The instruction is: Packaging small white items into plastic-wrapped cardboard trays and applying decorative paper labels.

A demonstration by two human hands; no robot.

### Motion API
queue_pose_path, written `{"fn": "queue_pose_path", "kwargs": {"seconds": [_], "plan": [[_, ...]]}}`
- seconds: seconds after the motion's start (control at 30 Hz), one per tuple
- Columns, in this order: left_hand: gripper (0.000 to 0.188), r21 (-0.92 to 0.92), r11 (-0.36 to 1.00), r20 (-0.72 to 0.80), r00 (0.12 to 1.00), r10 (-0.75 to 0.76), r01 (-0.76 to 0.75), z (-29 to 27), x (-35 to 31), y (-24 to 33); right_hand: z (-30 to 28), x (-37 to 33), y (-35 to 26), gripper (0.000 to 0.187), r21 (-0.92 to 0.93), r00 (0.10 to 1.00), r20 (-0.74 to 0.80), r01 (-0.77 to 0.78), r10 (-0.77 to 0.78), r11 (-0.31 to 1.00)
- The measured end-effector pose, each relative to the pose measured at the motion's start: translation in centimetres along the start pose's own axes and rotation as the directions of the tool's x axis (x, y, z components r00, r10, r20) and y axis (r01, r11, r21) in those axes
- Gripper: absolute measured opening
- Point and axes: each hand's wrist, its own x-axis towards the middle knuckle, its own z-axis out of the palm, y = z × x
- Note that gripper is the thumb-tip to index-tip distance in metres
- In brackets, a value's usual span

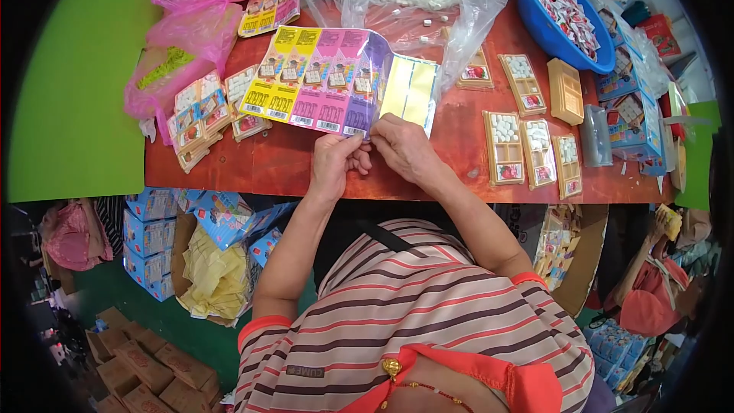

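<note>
Left hand (336, 162) and right hand (405, 151) pinch a yellow-pink-purple label sheet (317, 80), curled beside what looks like pale-yellow backing (409, 93).

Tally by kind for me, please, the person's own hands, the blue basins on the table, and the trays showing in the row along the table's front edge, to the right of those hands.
Left hand and right hand: 2
Blue basin: 1
Left tray, middle tray and right tray: 3
Total: 6
</note>
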Motion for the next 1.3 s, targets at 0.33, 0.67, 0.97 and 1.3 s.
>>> {"fn": "queue_pose_path", "kwargs": {"seconds": [0.33,0.67,0.97,1.3], "plan": [[0.023,-0.136,0.991,0.051,0.999,-0.010,0.017,-0.8,0.5,0.2,0.9,0.4,2.1,0.012,0.384,0.976,0.114,-0.217,0.187,0.898],[0.022,-0.149,0.988,-0.041,0.999,0.027,-0.032,-0.2,0.3,0.3,1.2,0.1,2.0,0.013,0.126,0.998,-0.069,0.017,-0.008,0.992],[0.022,-0.159,0.987,-0.043,0.999,0.028,-0.035,0.2,0.2,0.3,1.3,0.2,0.1,0.014,-0.061,0.993,-0.111,0.021,-0.027,0.998],[0.023,-0.134,0.991,-0.009,1.000,0.029,-0.030,-0.2,0.2,0.3,1.7,0.5,1.2,0.005,-0.164,0.983,-0.114,0.122,-0.142,0.979]]}}
